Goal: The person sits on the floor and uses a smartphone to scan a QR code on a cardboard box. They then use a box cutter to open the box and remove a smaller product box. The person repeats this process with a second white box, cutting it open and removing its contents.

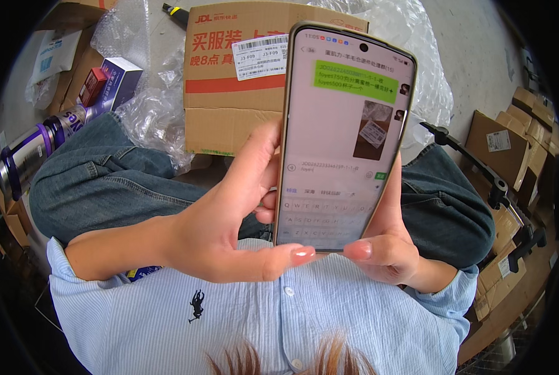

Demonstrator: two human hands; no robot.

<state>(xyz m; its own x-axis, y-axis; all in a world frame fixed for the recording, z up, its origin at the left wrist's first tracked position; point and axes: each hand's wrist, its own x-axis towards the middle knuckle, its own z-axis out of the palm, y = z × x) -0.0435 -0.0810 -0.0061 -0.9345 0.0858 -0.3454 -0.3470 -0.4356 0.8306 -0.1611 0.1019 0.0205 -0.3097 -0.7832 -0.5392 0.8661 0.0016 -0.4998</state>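
Observation:
A smartphone (340, 140) is held upright between both hands, its lit screen showing a chat with an on-screen keyboard. My left hand (232, 220) grips the phone's left side, the thumb lying at its lower edge. Around the right side curls my right hand (387, 253), with its thumb by the bottom right corner; most of its fingers are hidden behind the phone. Beyond the phone lies a brown cardboard box (232, 126) with red print and a white shipping label (260, 58). The phone covers part of the box and label.
Clear bubble wrap (429, 61) spreads behind and beside the box. To the left are a purple-and-silver container (24, 154), a purple-and-white box (120, 84) and a small red box (92, 86). Several cardboard boxes (497, 145) sit at right near black jointed arms (497, 187). A black-and-yellow tool (176, 13) lies at top.

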